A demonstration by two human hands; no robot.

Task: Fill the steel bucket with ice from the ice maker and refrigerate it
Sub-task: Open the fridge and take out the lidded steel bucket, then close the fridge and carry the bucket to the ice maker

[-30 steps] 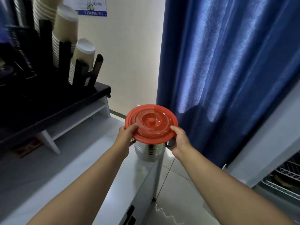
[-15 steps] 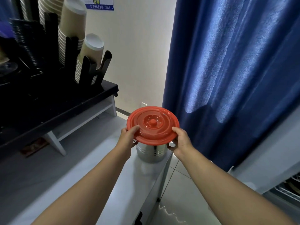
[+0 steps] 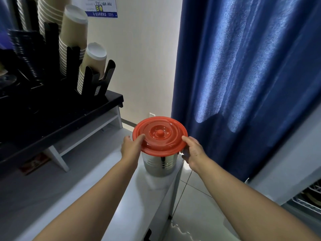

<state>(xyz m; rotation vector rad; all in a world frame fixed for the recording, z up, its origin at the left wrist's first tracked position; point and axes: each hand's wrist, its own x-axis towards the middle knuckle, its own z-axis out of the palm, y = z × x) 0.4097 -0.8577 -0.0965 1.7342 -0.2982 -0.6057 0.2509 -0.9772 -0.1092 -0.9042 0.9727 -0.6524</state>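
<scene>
While the head view looks down my outstretched arms, I see the steel bucket (image 3: 160,165) standing at the far corner of the white counter (image 3: 97,188), roughly 12 o'clock from me, capped by a red lid (image 3: 159,134). My left hand (image 3: 130,148) pinches the lid's rim at its 9 o'clock edge, thumb on top and fingers tucked under. My right hand (image 3: 192,152) does the same at 3 o'clock. I cannot see inside, so whether there is ice is hidden.

I judge this to be the handling of the closed bucket. Next comes either lifting the lid off or carrying the bucket, which calls for an even, level pull from both sides.

I count one bucket, one lid and two hands. At 10 o'clock are three tan paper cup stacks (image 3: 74,32) in a black rack (image 3: 52,108). One blue curtain (image 3: 243,66) hangs at 2 o'clock.
</scene>
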